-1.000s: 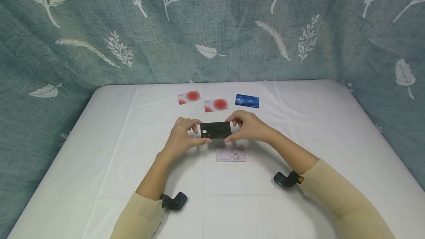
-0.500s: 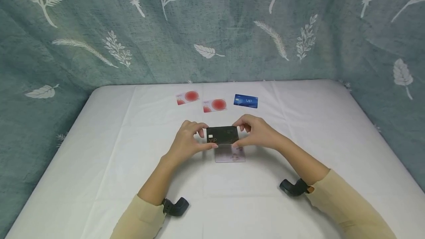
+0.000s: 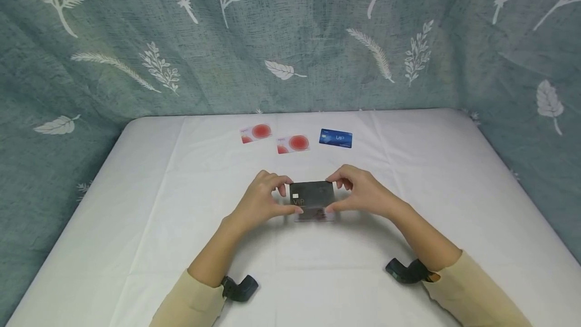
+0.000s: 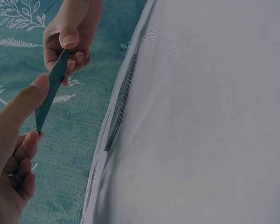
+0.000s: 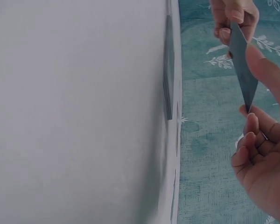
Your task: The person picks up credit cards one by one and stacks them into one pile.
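L hand (image 3: 259, 198): gripping L end of black VIP card (image 3: 311, 194), thumb on near edge, finger on far edge.
R hand (image 3: 361, 193): pinching R end likewise.
Black VIP card: hovering clear of surface (image 3: 204, 226) per wrist views; in head view, overlapping pale pink card (image 3: 313, 217), whose near strip is showing.
Edge grip: holding by the ends is leaving the face unobstructed; prob. sound practice.
Lowering (advice): bringing both ends down tog., equal rate, w/ light pressure, should work best.
Alignment (advice): checking near edges vs. pink card before releasing, L & R simult.
Risk: uneven pinching could be tipping or bowing the card; thumbs may be nudging the pink one.
Qty, held: 1 black VIP card.
Qty, below: 1 pale pink face showing; wrist views are suggesting layers, no. unclear.
Qty, far side: 2 red-dot cards (image 3: 255, 133), 1 blue VIP card (image 3: 336, 138), all lying flat.
Qty, wrist units (image 3: 239, 288): 2, black.
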Tool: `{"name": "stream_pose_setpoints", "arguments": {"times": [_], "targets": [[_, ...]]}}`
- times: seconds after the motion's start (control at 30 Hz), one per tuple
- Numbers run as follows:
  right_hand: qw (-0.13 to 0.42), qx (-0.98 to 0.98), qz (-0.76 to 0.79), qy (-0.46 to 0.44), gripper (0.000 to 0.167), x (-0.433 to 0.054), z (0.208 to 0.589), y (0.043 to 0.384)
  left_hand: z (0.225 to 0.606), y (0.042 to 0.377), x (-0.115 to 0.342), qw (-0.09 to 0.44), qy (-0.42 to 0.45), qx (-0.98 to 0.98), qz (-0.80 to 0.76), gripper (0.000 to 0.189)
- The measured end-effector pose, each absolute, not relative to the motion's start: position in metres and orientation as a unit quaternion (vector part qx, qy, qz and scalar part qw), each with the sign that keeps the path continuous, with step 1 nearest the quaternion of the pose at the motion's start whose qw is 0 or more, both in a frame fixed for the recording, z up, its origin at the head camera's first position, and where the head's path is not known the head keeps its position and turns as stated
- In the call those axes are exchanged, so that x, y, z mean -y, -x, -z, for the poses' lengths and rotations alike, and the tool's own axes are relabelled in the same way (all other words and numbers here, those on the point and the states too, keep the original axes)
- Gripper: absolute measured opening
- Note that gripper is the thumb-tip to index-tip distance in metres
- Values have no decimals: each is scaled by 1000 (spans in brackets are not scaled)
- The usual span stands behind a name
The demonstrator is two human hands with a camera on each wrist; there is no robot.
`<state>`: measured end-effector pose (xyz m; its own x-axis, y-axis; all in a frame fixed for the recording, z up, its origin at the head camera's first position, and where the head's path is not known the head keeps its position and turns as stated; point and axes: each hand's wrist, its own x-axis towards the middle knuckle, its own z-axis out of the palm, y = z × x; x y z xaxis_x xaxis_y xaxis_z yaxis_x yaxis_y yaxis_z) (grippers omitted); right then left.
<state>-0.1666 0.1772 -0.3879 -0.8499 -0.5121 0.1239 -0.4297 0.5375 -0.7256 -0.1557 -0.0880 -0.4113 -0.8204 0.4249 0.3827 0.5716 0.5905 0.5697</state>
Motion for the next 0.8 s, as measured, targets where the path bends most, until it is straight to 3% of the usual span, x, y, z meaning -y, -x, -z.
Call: {"name": "stream_pose_setpoints", "arguments": {"times": [0.37,0.8], "targets": [[47,-876,404,261,56,-179,400,163,415,156,87,80,281,895,338,55],[34,-876,384,290,59,-182,417,168,428,158,83,92,289,899,315,59]]}}
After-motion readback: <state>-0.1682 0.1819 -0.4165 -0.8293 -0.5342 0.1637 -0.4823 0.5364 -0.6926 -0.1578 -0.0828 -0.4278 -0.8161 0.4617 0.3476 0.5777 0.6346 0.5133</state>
